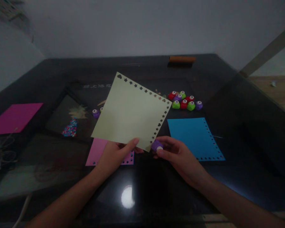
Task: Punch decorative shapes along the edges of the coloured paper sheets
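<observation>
My left hand [117, 153] grips a pale yellow-green sheet of paper [130, 114] by its lower edge, thumb on top, holding it tilted above the table. Small star, flower and heart holes run along the sheet's upper and right edges. At its bottom right corner, my right hand [177, 155] is closed around a purple craft punch [156, 145] with a white button under the thumb. The punch sits against the paper's edge. Beneath my left hand lies a pink sheet [95, 152] with punched holes, partly hidden. A blue sheet [187, 136], also punched along two edges, lies beyond my right hand.
Several red, green and purple punches [184, 104] cluster behind the blue sheet; a purple one [96, 114] shows left of the held paper. Colourful paper bits [70, 128] form a pile at left. A magenta sheet [16, 117] lies far left, and a brown roll [181, 59] at the back.
</observation>
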The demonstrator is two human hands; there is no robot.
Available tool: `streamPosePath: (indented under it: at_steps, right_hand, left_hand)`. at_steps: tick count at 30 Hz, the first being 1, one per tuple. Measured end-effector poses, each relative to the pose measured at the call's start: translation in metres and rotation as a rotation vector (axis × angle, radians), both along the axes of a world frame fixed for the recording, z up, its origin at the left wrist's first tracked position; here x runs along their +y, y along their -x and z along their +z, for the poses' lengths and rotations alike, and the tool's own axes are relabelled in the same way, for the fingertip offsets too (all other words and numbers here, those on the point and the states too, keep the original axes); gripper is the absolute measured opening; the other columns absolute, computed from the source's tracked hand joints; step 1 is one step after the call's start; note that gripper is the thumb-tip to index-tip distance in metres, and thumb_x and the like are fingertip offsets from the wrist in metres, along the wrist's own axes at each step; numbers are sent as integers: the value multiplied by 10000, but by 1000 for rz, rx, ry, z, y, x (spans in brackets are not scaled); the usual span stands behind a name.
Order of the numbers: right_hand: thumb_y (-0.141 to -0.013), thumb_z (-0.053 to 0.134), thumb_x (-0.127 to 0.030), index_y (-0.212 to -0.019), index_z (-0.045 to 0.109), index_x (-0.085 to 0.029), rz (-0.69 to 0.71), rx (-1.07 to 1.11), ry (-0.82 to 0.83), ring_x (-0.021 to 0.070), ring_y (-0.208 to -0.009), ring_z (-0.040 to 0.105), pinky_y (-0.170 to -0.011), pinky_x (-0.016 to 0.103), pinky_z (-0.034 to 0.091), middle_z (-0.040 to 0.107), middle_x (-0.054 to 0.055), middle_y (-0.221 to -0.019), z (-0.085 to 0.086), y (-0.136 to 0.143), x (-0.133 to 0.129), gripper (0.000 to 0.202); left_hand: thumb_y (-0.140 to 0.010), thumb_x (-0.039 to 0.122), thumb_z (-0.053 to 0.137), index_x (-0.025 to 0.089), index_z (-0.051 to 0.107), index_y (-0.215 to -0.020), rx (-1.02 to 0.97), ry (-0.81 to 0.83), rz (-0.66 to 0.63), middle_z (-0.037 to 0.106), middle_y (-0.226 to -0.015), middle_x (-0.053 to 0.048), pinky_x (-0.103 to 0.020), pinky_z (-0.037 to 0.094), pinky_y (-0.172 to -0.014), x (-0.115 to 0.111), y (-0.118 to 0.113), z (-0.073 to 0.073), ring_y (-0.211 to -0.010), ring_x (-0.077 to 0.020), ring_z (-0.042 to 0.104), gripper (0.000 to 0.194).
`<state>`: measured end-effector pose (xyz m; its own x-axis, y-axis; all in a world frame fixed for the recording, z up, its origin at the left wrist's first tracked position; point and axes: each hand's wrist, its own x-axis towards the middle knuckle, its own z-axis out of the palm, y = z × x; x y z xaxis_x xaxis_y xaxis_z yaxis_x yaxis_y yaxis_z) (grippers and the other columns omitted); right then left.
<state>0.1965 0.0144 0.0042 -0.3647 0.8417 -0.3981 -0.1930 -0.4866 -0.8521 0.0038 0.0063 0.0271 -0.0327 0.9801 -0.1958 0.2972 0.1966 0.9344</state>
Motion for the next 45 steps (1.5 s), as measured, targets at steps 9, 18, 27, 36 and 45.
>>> streamPosePath:
  at_steps: [9, 18, 27, 36, 45]
  right_hand:
    - [-630, 787, -287, -935, 672, -253, 10, -22, -89, 173, -892, 615, -838, 355, 463, 691, 14, -942, 0, -2, 0, 328]
    - [-612, 788, -295, -923, 649, -238, 45, -100, -115, 176, -854, 621, -850, 376, 464, 685, 11, -911, 2, 0, -1, 346]
    - [-653, 759, -286, -935, 666, -221, 109, -71, -136, 192, -901, 636, -878, 378, 463, 698, 23, -941, 3, 2, -2, 304]
    - [-663, 753, -275, -969, 668, -240, 114, -58, -133, 207, -951, 634, -928, 416, 442, 704, 18, -996, 3, 4, -3, 319]
    - [-668, 751, -302, -918, 668, -245, 122, -96, -146, 203, -909, 636, -882, 396, 461, 702, 10, -933, 1, 3, -2, 269]
  left_hand:
    - [-760, 370, 572, 197, 695, -603, 47, 25, -23, 741, -667, -45, -305, 551, -775, 0, -2, 3, -711, -203, 704, 264]
    - [-770, 376, 569, 206, 703, -626, 120, -15, -46, 746, -704, -38, -339, 525, -846, -1, -2, 0, -785, -219, 702, 259]
    - [-758, 394, 573, 213, 678, -607, 231, -73, -70, 747, -725, -34, -322, 521, -833, -3, -3, -5, -788, -215, 696, 258]
    - [-791, 399, 529, 224, 662, -583, 270, -86, -102, 723, -614, -12, -306, 532, -785, -5, -4, -9, -681, -199, 695, 303]
    - [-761, 439, 565, 241, 700, -737, 400, -128, -49, 750, -807, -35, -360, 444, -951, -6, -4, -10, -931, -243, 668, 241]
